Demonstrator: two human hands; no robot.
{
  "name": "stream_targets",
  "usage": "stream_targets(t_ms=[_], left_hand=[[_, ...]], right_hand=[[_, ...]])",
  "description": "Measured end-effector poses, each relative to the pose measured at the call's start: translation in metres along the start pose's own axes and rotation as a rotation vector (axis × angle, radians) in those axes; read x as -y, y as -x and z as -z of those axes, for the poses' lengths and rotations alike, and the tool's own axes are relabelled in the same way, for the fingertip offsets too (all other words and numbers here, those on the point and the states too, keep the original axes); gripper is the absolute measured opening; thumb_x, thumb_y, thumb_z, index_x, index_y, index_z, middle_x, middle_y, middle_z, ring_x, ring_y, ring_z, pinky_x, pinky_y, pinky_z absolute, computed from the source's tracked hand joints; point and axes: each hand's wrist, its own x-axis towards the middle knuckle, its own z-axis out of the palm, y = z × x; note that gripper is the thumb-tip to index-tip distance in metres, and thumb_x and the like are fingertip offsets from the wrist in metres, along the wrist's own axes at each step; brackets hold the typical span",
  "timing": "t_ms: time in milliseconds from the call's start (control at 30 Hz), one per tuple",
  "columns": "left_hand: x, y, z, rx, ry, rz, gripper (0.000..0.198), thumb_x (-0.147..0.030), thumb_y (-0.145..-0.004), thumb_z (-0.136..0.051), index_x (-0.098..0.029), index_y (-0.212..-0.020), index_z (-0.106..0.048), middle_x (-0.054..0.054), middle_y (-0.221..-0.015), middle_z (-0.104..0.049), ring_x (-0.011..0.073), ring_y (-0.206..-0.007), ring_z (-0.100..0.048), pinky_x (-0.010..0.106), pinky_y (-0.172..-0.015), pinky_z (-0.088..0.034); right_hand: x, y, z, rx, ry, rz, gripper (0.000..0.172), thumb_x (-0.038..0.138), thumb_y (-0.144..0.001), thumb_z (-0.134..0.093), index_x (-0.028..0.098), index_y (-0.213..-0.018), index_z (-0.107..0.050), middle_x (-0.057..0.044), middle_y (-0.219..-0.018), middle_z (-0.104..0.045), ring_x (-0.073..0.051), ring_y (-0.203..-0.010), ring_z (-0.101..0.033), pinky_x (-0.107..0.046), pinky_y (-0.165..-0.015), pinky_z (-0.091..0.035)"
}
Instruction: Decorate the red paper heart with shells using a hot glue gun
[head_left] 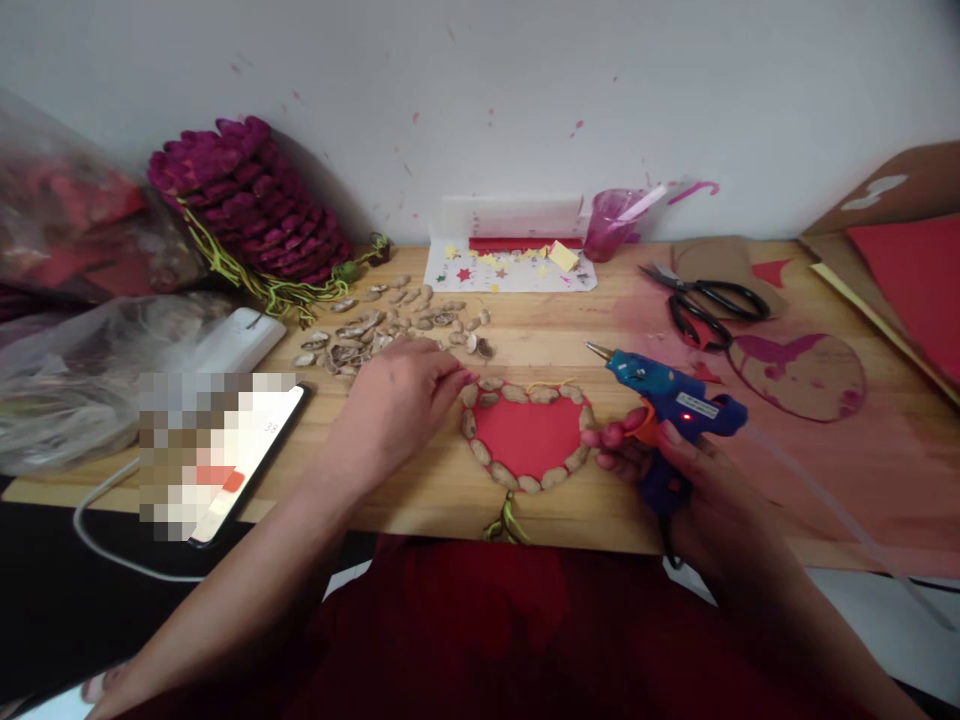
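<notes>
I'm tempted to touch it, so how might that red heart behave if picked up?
The red heart probably feels light, being a thin, flat sheet. Its rim of peanut shells may crack if squeezed, as some loose shells nearby lie open. The thin green strands at its tip look floppy.

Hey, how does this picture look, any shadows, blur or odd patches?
Head view: a soft shadow on the wall beside the purple bundle; head view: the phone screen bright, partly hidden by a pixelated block; head view: plastic bag at upper left soft, glue gun fairly clear.
</notes>
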Motion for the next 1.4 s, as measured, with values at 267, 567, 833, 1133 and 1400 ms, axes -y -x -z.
stream_targets(t_ms=[267,567,833,1133,1400], left_hand=[[-0.003,0.0,-0.006,0.045,0.059,-0.047,0.026,-0.025,-0.097,-0.052,-0.019,-0.088,-0.077,0.005,-0.085,-0.072,0.0193,-0.081,-0.064,0.033,-0.078,-0.05],[-0.006,0.001,-0.008,0.062,0.025,-0.065,0.028,-0.021,-0.096,-0.051,-0.017,-0.08,-0.073,0.006,-0.078,-0.069,0.0211,-0.08,-0.062,0.034,-0.075,-0.05],[-0.008,0.004,-0.014,0.046,0.073,-0.053,0.016,-0.019,-0.092,-0.06,-0.019,-0.09,-0.075,0.005,-0.089,-0.072,0.0214,-0.086,-0.063,0.036,-0.083,-0.05],[-0.013,0.001,-0.015,0.078,0.038,-0.018,0.009,-0.017,-0.087,-0.067,-0.018,-0.086,-0.076,0.005,-0.084,-0.067,0.0217,-0.083,-0.06,0.036,-0.082,-0.05],[-0.015,0.003,-0.017,0.08,0.035,-0.022,0.01,-0.019,-0.089,-0.066,-0.018,-0.087,-0.076,0.005,-0.085,-0.067,0.0216,-0.084,-0.061,0.035,-0.08,-0.049]], right_hand=[[-0.002,0.0,0.0,0.015,-0.003,0.008,0.02,0.04,-0.076,-0.081,0.022,-0.083,-0.077,-0.004,-0.077,-0.075,-0.025,-0.089,-0.076,-0.033,-0.08,-0.063],[0.001,0.001,-0.003,-0.002,-0.004,-0.004,0.021,0.04,-0.072,-0.083,0.022,-0.081,-0.076,-0.003,-0.076,-0.075,-0.025,-0.088,-0.076,-0.036,-0.082,-0.063],[0.002,0.001,-0.002,0.004,-0.01,-0.007,0.021,0.04,-0.072,-0.084,0.021,-0.08,-0.077,-0.004,-0.075,-0.076,-0.024,-0.087,-0.076,-0.03,-0.075,-0.064],[0.001,0.001,0.0,0.001,-0.018,-0.004,0.021,0.04,-0.074,-0.083,0.021,-0.081,-0.077,-0.004,-0.077,-0.076,-0.024,-0.084,-0.076,-0.031,-0.074,-0.064],[-0.001,0.001,0.002,0.015,-0.019,-0.014,0.019,0.039,-0.078,-0.079,0.021,-0.083,-0.076,-0.004,-0.082,-0.077,-0.023,-0.087,-0.076,-0.034,-0.08,-0.063]])
